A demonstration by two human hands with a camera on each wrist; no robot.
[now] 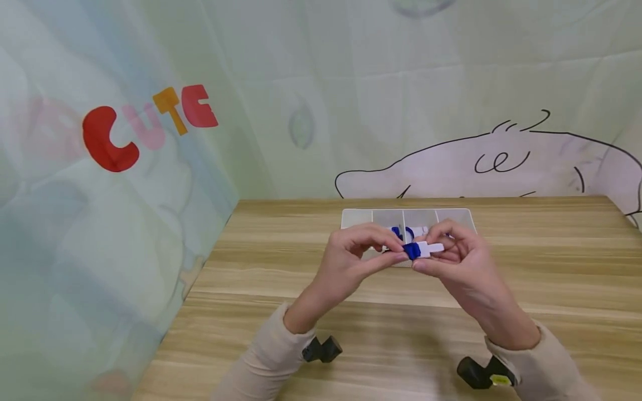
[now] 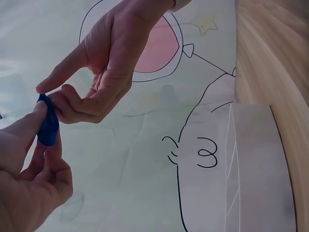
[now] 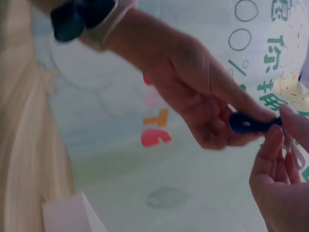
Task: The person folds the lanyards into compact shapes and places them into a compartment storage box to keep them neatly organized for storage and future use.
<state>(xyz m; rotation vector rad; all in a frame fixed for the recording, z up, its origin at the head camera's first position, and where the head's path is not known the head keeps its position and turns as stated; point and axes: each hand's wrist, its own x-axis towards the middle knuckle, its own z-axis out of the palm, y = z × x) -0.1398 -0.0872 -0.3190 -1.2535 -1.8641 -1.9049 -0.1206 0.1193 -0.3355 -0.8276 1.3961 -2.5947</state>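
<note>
In the head view, my left hand (image 1: 353, 253) pinches the blue end of a small blue-and-white piece (image 1: 412, 250) between thumb and forefinger. Its white part ends in a narrow tab that points right. My right hand (image 1: 463, 259) has its thumb and curled forefinger at the white part, with the other fingers bent behind. The right wrist view shows a slot-like hole in the blue part (image 3: 248, 123), and the right fingertips pinch its far end. Below and behind the hands is a white divided tray (image 1: 357, 217) with blue and white pieces (image 1: 396, 231) inside, partly hidden by the hands.
The tray stands near the back of a wood-grain table (image 1: 281, 267). Printed fabric (image 1: 311, 83) hangs behind the table and along its left side. Dark camera mounts (image 1: 321, 350) sit at both wrists, below the light sleeves (image 1: 268, 356).
</note>
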